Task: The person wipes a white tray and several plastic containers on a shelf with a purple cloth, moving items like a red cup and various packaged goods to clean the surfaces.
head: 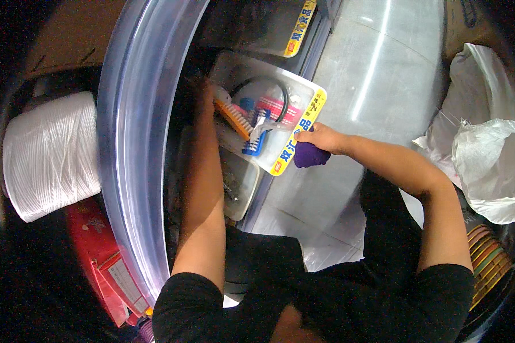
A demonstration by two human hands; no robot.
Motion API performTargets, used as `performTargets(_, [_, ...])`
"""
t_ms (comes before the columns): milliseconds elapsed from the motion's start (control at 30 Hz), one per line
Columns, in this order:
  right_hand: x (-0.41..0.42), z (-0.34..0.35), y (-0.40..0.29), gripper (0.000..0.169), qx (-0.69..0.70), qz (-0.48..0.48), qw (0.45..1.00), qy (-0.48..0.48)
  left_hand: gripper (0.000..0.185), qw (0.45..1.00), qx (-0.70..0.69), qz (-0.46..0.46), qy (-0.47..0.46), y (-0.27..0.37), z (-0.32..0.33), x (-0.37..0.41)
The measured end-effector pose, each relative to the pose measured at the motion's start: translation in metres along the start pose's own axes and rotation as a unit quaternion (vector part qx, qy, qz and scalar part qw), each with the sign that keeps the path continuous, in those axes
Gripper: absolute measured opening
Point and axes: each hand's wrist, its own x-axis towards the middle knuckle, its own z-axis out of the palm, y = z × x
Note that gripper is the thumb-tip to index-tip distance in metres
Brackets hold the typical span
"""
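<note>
My right hand (326,138) grips the yellow-edged front rim of a white plastic tray (271,158) and also holds a bunched purple cloth (311,154) against it. My left hand (204,88) is in the shadow at the tray's back left side; its fingers are too dark to read. Inside the tray lie an orange-backed brush (232,119), a blue brush with white bristles (252,148), pink bristled pieces (279,107) and a black ring or loop of cable (286,96).
Another tray (240,184) sits beside this one, and one more yellow-edged tray (300,28) lies beyond. A clear curved plastic edge (133,128) runs along the left. Outside it are a large spool of white twine (53,156) and a red box (98,231). White plastic bags (485,141) lie right.
</note>
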Motion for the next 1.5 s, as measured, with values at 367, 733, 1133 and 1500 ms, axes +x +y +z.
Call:
performTargets(367, [-0.006,-0.031,0.025,0.035,0.028,0.016,0.998,0.053,0.074,0.988,-0.127,0.048,-0.076,0.191,-0.002,-0.122])
performTargets(733, [-0.006,-0.028,0.021,0.031,0.030,0.015,0.997,0.065,0.066,0.957,-0.075,0.133,-0.247,0.252,-0.001,-0.127])
performTargets(1133, [-0.011,-0.040,0.026,0.038,-0.060,-0.012,0.998,0.025,0.018,0.961,-0.208,0.126,-0.135,0.218,-0.078,-0.163])
performTargets(1500, [-0.007,-0.018,-0.132,0.026,-0.390,-0.286,0.840,0.247,0.012,0.941,-0.335,0.045,-0.014,0.183,-0.098,-0.224])
